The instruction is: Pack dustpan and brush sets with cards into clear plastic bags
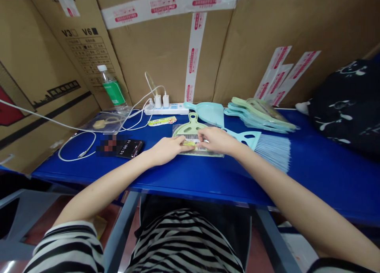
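A pale green dustpan-and-brush set [192,124] in clear plastic lies flat on the blue table [178,178], its handle loop pointing away from me. Across its bristles runs a small yellow-green label [190,143]. My left hand [169,149] rests low over the set's left side, thumb and fingertips closed at the label. From the right, my right hand [218,140] has curled fingers in a pinch at the label's other end. Its fingertips partly cover what they grip. Right of that hand lies a light blue brush [271,150], partly behind my forearm.
Behind are a blue dustpan [209,112], a stack of bagged sets [261,114], a loose label [162,121] and a power strip [175,108] with cables. Leftward are a phone [130,148] and a bottle [113,88]. Cardboard [160,51] walls the back; a dark printed bag [347,106] sits right.
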Available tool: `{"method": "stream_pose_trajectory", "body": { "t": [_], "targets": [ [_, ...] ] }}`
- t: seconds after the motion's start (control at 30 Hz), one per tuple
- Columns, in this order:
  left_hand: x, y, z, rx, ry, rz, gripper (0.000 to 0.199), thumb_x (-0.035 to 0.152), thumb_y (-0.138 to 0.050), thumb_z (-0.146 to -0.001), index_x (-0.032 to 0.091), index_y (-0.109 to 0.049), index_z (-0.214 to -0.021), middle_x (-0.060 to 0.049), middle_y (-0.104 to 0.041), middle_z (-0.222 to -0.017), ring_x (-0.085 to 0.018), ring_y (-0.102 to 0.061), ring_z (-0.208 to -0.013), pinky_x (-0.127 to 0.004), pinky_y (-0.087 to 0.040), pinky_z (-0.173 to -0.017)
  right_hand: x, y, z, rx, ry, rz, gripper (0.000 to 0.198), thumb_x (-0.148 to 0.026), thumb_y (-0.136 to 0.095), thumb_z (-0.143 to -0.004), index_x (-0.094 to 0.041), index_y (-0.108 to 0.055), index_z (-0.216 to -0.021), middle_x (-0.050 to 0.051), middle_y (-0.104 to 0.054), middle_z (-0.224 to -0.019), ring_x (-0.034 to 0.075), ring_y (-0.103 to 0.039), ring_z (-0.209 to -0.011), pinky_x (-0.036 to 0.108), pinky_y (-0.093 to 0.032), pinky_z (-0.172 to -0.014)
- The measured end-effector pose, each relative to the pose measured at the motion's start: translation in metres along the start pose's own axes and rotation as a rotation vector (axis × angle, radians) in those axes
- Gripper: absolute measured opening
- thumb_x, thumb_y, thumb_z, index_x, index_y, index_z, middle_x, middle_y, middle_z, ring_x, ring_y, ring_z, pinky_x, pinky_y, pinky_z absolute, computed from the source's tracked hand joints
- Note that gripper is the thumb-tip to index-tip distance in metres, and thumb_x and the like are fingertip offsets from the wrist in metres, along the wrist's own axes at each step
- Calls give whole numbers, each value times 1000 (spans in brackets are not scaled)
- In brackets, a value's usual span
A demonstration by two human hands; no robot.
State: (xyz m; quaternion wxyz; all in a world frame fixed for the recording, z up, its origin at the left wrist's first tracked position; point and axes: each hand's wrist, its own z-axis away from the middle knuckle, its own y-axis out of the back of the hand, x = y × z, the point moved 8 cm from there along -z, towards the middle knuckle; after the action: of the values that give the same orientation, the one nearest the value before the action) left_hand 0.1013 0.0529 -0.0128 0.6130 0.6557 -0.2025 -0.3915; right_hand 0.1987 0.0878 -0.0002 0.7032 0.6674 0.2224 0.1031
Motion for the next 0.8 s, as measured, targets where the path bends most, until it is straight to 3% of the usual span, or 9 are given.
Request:
{"method": "stream_pose_trajectory", "body": {
  "t": [0.27,0.6,0.8],
  "targets": [
    [-9,6,3,-14,57,41,53,7,-34,-89,35,-57,-129,-6,-56,-105,-21,-55,-101,-26,-47,-72,23,4,5,-65,-88,73,23,-31,-64,-75,-22,-44,-67,3,-62,-78,18,-56,-74,26,-29,-55],
    [-27,13,10,-41,172,101,57,1,-37,-80,34,-66,-117,-5,-53,-86,-18,-55,-87,-26,-46,-69,40,8,15,-180,-229,102,21,-27,-64,-73,-23,-43,-70,2,-60,-78,19,-57,-76,25,-30,-55],
    [-44,13,17,-60,267,162,56,2,-38,-78,35,-71,-110,-4,-55,-86,-18,-58,-87,-26,-45,-68,40,8,17,-233,-230,78,23,-24,-62,-75,-23,-40,-69,0,-56,-74,16,-54,-70,25,-31,-55]
  ]
}}
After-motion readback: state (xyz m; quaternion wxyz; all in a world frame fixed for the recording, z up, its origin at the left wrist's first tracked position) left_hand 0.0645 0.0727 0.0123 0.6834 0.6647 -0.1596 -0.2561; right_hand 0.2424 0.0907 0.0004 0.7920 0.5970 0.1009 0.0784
